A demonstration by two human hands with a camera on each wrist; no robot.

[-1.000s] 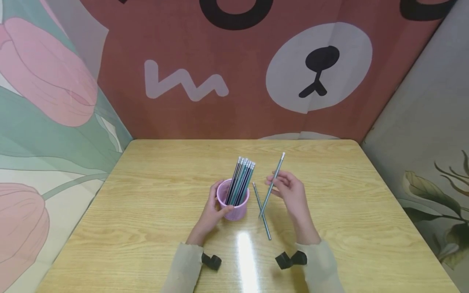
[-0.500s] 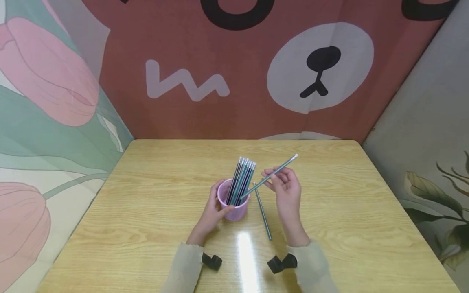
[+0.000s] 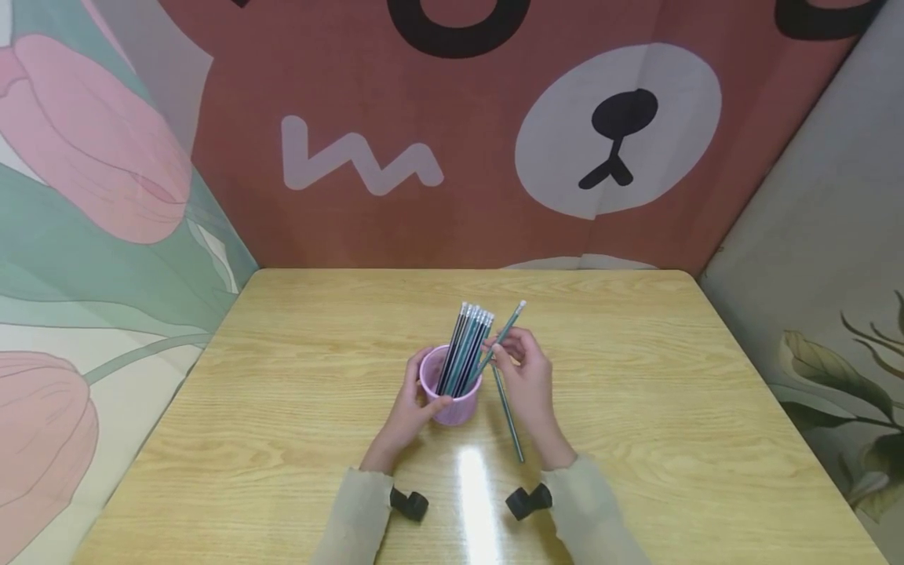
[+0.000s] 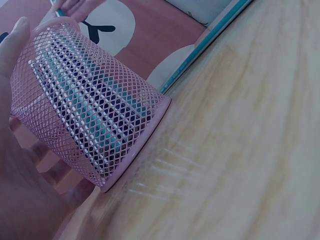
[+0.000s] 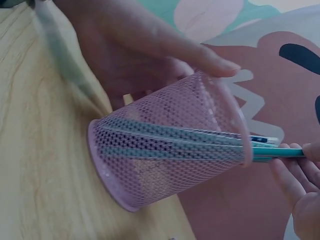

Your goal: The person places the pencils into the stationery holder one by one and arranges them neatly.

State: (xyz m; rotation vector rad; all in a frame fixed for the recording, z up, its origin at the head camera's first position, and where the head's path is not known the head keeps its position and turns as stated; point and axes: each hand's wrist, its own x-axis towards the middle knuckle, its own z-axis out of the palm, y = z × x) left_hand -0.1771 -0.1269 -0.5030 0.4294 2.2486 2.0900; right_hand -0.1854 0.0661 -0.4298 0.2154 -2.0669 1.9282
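My left hand (image 3: 411, 408) grips a pink mesh pencil cup (image 4: 85, 95) from its left side, thumb near the rim. Inside lean several dark and teal pencils (image 3: 462, 345), eraser ends up. Between thumb and fingers, my right hand (image 3: 528, 378) pinches a teal pencil (image 3: 510, 320) at the cup's right rim, eraser end up and tilted right. In the right wrist view this pencil's lower part runs into the cup. Another teal pencil (image 3: 510, 420) lies on the table just right of the cup, its upper end beside my right hand.
The wooden table (image 3: 282, 392) ends at a red wall covering (image 3: 353, 227) with a printed bear face. Floral coverings hang at the left and right sides. Each wrist wears a small black camera mount (image 3: 410, 504).
My right hand has moved left with its pencil, from above the loose pencil to the cup; the pencil's lower end is now in the cup. My left hand and the cup stay put.
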